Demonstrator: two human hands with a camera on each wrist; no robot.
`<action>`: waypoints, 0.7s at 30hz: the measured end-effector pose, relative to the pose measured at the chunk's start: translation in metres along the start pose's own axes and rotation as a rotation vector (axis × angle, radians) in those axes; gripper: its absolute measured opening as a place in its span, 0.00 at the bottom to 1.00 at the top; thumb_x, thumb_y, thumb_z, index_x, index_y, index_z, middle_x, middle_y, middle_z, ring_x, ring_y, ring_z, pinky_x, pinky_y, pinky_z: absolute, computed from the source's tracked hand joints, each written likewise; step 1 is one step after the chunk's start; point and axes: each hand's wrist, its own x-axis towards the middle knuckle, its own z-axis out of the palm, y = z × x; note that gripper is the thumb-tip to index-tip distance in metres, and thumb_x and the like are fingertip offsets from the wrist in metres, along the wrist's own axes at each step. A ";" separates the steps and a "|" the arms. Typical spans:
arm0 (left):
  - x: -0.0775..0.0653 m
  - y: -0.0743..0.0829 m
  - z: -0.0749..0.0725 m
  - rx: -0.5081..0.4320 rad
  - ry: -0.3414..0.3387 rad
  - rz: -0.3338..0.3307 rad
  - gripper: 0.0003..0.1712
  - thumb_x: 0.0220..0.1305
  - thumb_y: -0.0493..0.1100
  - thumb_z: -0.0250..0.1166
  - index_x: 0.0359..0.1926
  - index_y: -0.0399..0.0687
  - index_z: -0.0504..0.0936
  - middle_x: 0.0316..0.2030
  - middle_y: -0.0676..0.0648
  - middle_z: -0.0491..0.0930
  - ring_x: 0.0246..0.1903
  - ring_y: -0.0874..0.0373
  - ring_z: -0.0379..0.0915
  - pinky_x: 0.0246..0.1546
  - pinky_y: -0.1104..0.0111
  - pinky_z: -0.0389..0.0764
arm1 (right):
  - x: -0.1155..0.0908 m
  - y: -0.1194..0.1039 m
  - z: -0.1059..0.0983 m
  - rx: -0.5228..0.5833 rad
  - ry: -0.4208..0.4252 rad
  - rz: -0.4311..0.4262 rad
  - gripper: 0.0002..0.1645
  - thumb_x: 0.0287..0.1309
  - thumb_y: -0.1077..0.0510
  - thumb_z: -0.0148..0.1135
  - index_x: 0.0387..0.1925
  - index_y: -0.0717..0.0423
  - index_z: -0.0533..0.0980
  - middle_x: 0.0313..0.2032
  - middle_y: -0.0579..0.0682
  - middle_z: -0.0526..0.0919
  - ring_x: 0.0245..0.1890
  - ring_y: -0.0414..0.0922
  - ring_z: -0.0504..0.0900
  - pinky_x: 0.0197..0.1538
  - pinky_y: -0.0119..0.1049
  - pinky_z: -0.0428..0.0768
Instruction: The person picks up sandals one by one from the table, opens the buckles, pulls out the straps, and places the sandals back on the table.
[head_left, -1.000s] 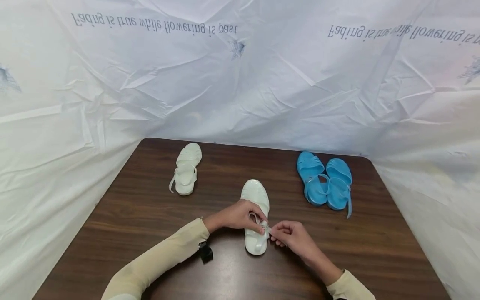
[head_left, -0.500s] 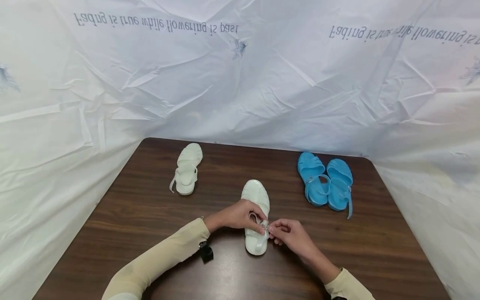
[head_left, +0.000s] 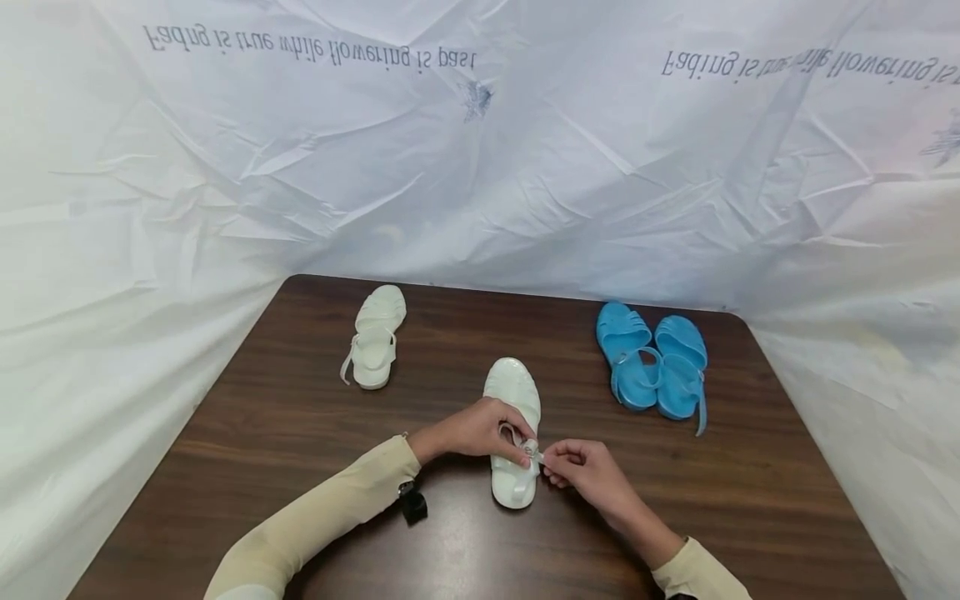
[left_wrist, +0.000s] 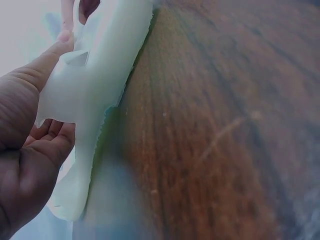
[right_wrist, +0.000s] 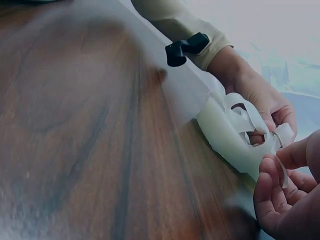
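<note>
A white jelly sandal [head_left: 512, 387] lies on the table in front of the person, toe pointing away. The left hand [head_left: 472, 431] reaches over it from the left, thumb and fingers pinching the ankle strap beside its metal buckle [right_wrist: 278, 140]. From the right, the right hand [head_left: 588, 471] pinches the thin free end of the strap [right_wrist: 282, 172] between thumb and forefinger, just outside the buckle. In the left wrist view the sandal's side [left_wrist: 115, 55] stands close up, with left fingers [left_wrist: 57, 142] partly hidden behind it.
A second white sandal [head_left: 380, 310] lies at the back left, its strap hanging loose. Two blue sandals [head_left: 617, 325] sit side by side at the back right. White printed sheeting [head_left: 450, 183] surrounds the brown table [head_left: 262, 400]. A black camera mount [head_left: 412, 503] sticks out from the left sleeve.
The right hand moved in close to the buckle, then back out slightly to the right, so a short length of strap shows again. The left hand keeps its hold on the sandal.
</note>
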 end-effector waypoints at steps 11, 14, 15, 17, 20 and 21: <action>0.002 0.000 0.000 0.002 -0.012 -0.003 0.14 0.55 0.45 0.80 0.42 0.50 0.90 0.37 0.59 0.87 0.34 0.72 0.79 0.39 0.74 0.82 | 0.003 -0.005 0.005 0.001 0.010 0.002 0.15 0.72 0.59 0.61 0.48 0.70 0.80 0.35 0.54 0.85 0.35 0.44 0.82 0.38 0.34 0.83; 0.002 0.001 0.000 0.003 -0.010 0.002 0.14 0.55 0.45 0.80 0.42 0.49 0.90 0.38 0.58 0.87 0.34 0.72 0.80 0.39 0.74 0.83 | 0.003 -0.008 0.004 -0.048 0.019 0.008 0.14 0.71 0.58 0.63 0.47 0.67 0.81 0.35 0.54 0.86 0.33 0.44 0.81 0.36 0.34 0.82; 0.002 0.001 0.000 0.004 -0.009 0.002 0.14 0.55 0.45 0.80 0.43 0.49 0.90 0.38 0.58 0.87 0.34 0.72 0.80 0.39 0.74 0.83 | 0.002 -0.008 0.004 -0.058 0.014 0.015 0.15 0.71 0.57 0.63 0.47 0.67 0.81 0.35 0.54 0.85 0.33 0.44 0.81 0.35 0.35 0.82; 0.001 0.001 -0.001 0.004 -0.006 0.002 0.14 0.55 0.44 0.80 0.43 0.48 0.90 0.38 0.57 0.87 0.34 0.72 0.80 0.39 0.74 0.83 | 0.002 -0.009 0.003 -0.062 0.000 0.033 0.16 0.71 0.55 0.63 0.47 0.66 0.80 0.34 0.53 0.85 0.32 0.44 0.81 0.36 0.35 0.82; 0.000 0.001 -0.001 0.004 -0.006 0.000 0.14 0.55 0.44 0.80 0.43 0.48 0.90 0.39 0.56 0.87 0.34 0.72 0.80 0.39 0.74 0.83 | 0.000 -0.008 0.001 -0.050 -0.015 0.050 0.17 0.71 0.55 0.62 0.46 0.68 0.79 0.33 0.53 0.85 0.31 0.44 0.82 0.36 0.35 0.83; 0.000 0.001 0.000 0.003 -0.005 0.000 0.15 0.55 0.44 0.80 0.43 0.47 0.90 0.39 0.55 0.87 0.34 0.72 0.80 0.39 0.74 0.83 | -0.001 -0.008 0.000 -0.047 -0.013 0.053 0.17 0.71 0.55 0.62 0.46 0.69 0.79 0.33 0.53 0.86 0.31 0.44 0.81 0.35 0.35 0.83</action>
